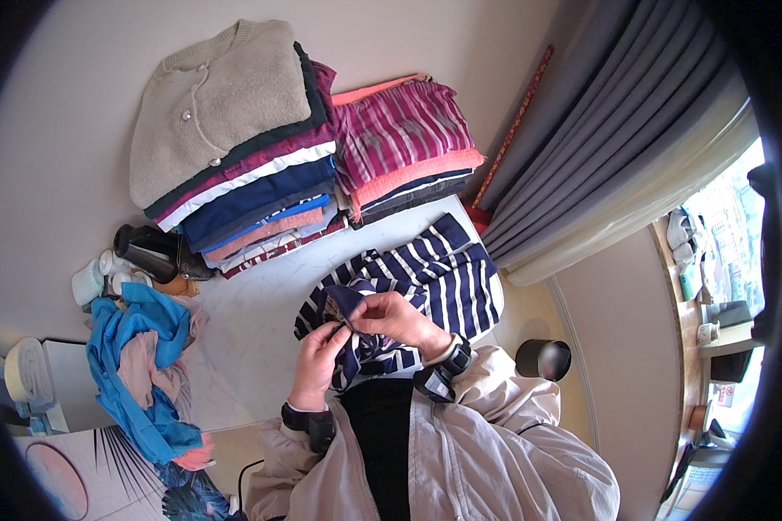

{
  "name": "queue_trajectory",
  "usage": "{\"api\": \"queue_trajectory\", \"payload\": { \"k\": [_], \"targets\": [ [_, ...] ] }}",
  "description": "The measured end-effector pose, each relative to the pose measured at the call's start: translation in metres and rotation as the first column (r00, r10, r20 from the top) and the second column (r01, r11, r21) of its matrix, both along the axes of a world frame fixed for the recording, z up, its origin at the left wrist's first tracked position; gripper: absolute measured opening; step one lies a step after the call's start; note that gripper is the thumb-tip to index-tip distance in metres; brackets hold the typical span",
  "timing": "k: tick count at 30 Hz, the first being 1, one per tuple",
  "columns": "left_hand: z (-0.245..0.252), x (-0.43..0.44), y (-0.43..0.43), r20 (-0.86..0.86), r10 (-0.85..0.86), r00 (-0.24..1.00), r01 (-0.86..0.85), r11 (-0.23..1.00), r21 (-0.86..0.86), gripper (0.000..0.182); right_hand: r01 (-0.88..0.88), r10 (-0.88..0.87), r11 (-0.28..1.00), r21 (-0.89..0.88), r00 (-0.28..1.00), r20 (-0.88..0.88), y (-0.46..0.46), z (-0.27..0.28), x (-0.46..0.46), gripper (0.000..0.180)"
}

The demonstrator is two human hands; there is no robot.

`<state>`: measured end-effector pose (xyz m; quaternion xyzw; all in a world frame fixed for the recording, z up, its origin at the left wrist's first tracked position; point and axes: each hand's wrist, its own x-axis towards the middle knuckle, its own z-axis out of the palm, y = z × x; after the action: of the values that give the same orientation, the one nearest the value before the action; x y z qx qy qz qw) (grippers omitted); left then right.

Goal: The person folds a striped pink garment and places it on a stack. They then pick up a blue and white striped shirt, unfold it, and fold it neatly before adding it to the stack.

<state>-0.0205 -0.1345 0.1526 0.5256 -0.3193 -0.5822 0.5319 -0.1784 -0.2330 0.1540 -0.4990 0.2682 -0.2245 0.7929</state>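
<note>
A navy and white striped garment (456,286) lies loosely spread on the white table (247,332) in front of me. My left hand (319,358) pinches the edge of its plain navy collar or neckband between thumb and fingers. Close beside it, my right hand (394,319) grips the same edge, with the fingertips of both hands almost meeting. This part of the garment is raised a little and bunched. What lies right between the fingertips is too small to make out.
Two tall stacks of folded clothes stand at the back, topped by a beige buttoned cardigan (234,111) and a magenta striped garment (404,130). Crumpled blue cloth (137,352) hangs over the left table edge. A black hair dryer or jug (146,247) lies behind it. Grey curtains (580,130) hang right.
</note>
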Motion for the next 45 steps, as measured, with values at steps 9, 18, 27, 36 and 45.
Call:
{"api": "queue_trajectory", "payload": {
  "k": [9,18,27,36,45],
  "targets": [
    [-0.021,0.000,0.000,-0.059,0.027,0.998,-0.022,0.997,0.075,0.016,-0.106,-0.149,0.768,-0.632,0.929,-0.338,0.005,0.010,0.007,0.016],
    [-0.018,-0.009,0.001,0.136,0.169,0.976,-0.174,0.984,0.032,0.024,-0.049,-0.109,0.883,-0.466,0.946,-0.306,0.007,0.001,0.005,0.011],
    [-0.022,0.002,0.004,0.040,0.097,0.995,-0.097,0.995,0.014,0.015,0.041,-0.063,0.984,-0.171,0.990,-0.128,0.005,-0.007,0.006,0.009],
    [-0.018,-0.004,-0.001,-0.039,0.109,0.993,-0.109,0.994,-0.012,0.011,0.024,-0.029,0.998,-0.057,0.996,-0.079,0.005,-0.008,0.006,0.009],
    [-0.008,-0.004,-0.003,-0.041,0.033,0.999,-0.033,0.999,-0.012,0.017,0.031,-0.105,0.943,-0.332,0.972,-0.209,0.008,-0.001,0.009,0.024]
  ]
}}
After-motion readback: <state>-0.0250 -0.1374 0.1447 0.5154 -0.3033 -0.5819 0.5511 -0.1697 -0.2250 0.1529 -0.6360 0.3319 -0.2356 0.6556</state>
